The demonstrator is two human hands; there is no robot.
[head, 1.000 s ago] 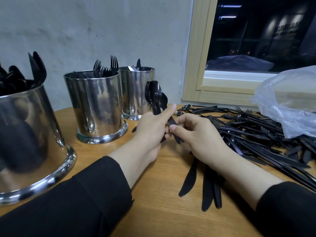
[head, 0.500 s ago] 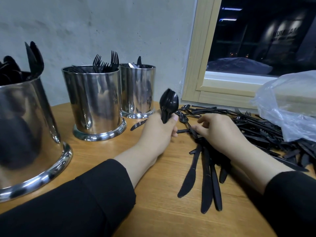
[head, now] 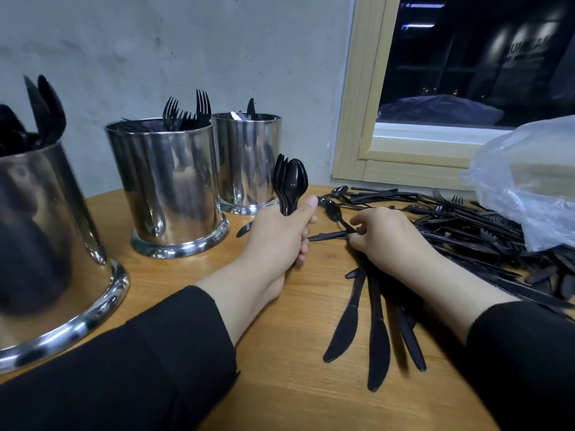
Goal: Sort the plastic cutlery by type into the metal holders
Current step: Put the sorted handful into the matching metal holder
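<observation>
My left hand grips a bunch of black plastic spoons, bowls up, just right of the metal holders. My right hand rests on the pile of black cutlery and pinches the handle of a single spoon lying there. Three metal holders stand at the left: the near one with spoons, the middle one with forks, the far one with a knife tip showing. Several black knives lie fanned out on the table under my right wrist.
A wooden table carries everything. A crumpled clear plastic bag lies over the pile at the right. A grey wall and a wooden window frame close off the back.
My left hand has lifted the spoon bunch upright and shifted right. My right hand has left the bunch, reached into the pile and taken hold of a single spoon's handle.
</observation>
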